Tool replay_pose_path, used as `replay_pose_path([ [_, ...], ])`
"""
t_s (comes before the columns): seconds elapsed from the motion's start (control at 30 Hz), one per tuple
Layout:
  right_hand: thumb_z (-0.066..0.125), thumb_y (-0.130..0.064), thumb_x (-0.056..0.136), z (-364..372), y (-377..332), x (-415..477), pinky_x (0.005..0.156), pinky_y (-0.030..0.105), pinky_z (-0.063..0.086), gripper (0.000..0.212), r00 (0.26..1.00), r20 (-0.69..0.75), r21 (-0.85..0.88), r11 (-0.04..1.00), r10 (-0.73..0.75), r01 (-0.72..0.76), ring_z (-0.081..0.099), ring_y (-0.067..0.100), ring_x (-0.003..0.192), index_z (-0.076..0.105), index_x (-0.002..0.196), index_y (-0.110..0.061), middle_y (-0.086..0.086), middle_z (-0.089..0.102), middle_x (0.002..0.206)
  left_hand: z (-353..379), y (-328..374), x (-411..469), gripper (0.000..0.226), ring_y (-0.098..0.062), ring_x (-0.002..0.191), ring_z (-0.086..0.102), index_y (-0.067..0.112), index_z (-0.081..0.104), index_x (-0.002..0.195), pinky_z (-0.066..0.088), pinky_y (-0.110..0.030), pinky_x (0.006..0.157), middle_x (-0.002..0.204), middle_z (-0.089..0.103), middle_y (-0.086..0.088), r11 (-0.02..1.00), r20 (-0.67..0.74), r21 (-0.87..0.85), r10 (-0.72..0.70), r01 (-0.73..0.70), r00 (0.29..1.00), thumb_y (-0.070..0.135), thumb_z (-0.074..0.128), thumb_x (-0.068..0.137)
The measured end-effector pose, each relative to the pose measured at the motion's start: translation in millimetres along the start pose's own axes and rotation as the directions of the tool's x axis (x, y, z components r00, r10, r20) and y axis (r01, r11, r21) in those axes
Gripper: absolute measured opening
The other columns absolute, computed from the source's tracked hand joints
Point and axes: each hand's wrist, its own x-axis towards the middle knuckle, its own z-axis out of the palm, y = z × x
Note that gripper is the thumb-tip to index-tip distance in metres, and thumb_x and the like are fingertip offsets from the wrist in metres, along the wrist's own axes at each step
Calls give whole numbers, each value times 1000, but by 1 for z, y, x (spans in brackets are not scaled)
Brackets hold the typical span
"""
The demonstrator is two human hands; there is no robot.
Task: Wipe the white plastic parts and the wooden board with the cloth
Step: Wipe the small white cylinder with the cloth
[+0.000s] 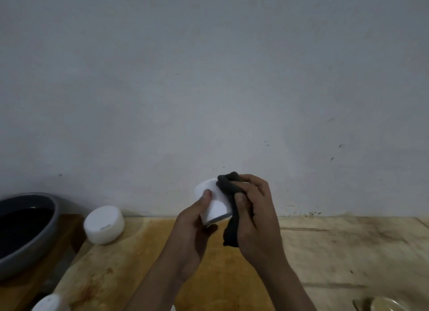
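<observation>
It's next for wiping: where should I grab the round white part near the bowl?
Probably its curved side wall, spanned from above: the round white part is a short cylinder, flat face up at the wooden board's corner, with the grey bowl close on its left.

Rough workspace: stained wooden board (139, 252), basin (41, 241)

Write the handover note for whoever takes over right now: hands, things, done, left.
Left hand grips a white part above the wooden board; right hand grips the dark cloth against it.
Second white part lies at the board's left end by the grey bowl; third white part at the bottom-left edge.
Done: cannot tell.
Left: this part, possibly the others, then the stained board.
</observation>
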Motion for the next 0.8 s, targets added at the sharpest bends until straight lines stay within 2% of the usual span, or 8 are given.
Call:
replay_pose_path([
  [0.13, 44, -3, 103, -2, 6, -2, 98, 11, 41, 35, 999, -1, -72, 997, -33, 33, 54, 3, 122, 67, 123, -21, -12, 59, 125, 0, 12, -1, 62, -32, 105, 63, 1, 70, 126, 51, -39, 95, 126, 69, -20, 946, -80, -303, -146, 115, 986, 41, 77, 79],
  [0.3, 52, -16, 101, 4, 8, -9, 88, 6, 45, 27, 982, -171, -204, 978, -85, 49, 54, -1, 113, 63, 123, -27, -12, 47, 124, 4, 14, -6, 75, -35, 103, 67, -5, 65, 127, 56, -41, 97, 125, 68, -24, 908, -132, -386, -230, 164, 964, 45, 83, 74],
  [0.37, 56, -14, 98, 11, 5, -13, 90, 8, 46, 26, 968, -185, -243, 962, -170, 122, 53, -3, 114, 64, 122, -18, -8, 51, 120, 8, 14, -6, 73, -37, 108, 67, -2, 66, 128, 56, -46, 99, 129, 67, -24, 910, -103, -377, -229, 175, 968, 48, 80, 77],
  [0.43, 61, -12, 96, 16, 5, -14, 89, 13, 49, 24, 971, -173, -197, 971, -167, 132, 57, -2, 112, 64, 119, -18, -7, 61, 116, 11, 14, -5, 68, -37, 109, 69, 0, 70, 126, 58, -47, 90, 125, 70, -21, 919, -84, -353, -220, 177, 972, 48, 77, 79],
  [0.53, 52, -24, 102, 16, 8, -17, 105, 32, 46, 26, 988, -4, -206, 967, -155, 151, 59, 2, 120, 58, 127, -25, -12, 64, 127, 9, 16, -5, 63, -39, 111, 71, 2, 70, 125, 59, -46, 84, 123, 72, -22, 930, -83, -319, -219, 182, 972, 47, 75, 81],
  [0.63, 44, -25, 99, 9, 15, -17, 122, 50, 14, 35, 944, 281, -392, 877, -174, 278, 51, -2, 125, 49, 134, -28, -17, 59, 129, 7, 14, -5, 63, -39, 105, 74, 5, 67, 127, 62, -45, 76, 119, 74, -22, 952, -109, -264, -188, 154, 976, 44, 76, 79],
  [0.7, 46, -18, 91, 7, 16, -16, 122, 49, 19, 51, 919, 379, -435, 854, -112, 284, 47, 3, 128, 41, 140, -29, -16, 55, 132, 8, 12, -5, 61, -35, 97, 76, 8, 66, 128, 62, -44, 75, 114, 75, -20, 970, -113, -208, -149, 123, 982, 41, 76, 78],
  [0.8, 50, -6, 90, 7, 15, -16, 103, 23, 46, 63, 905, 426, -347, 923, -4, 168, 52, 6, 121, 36, 147, -30, -11, 55, 134, 6, 7, -5, 54, -31, 95, 77, 10, 65, 126, 60, -45, 82, 108, 78, -16, 992, -121, -91, -97, 86, 988, 39, 74, 80],
])
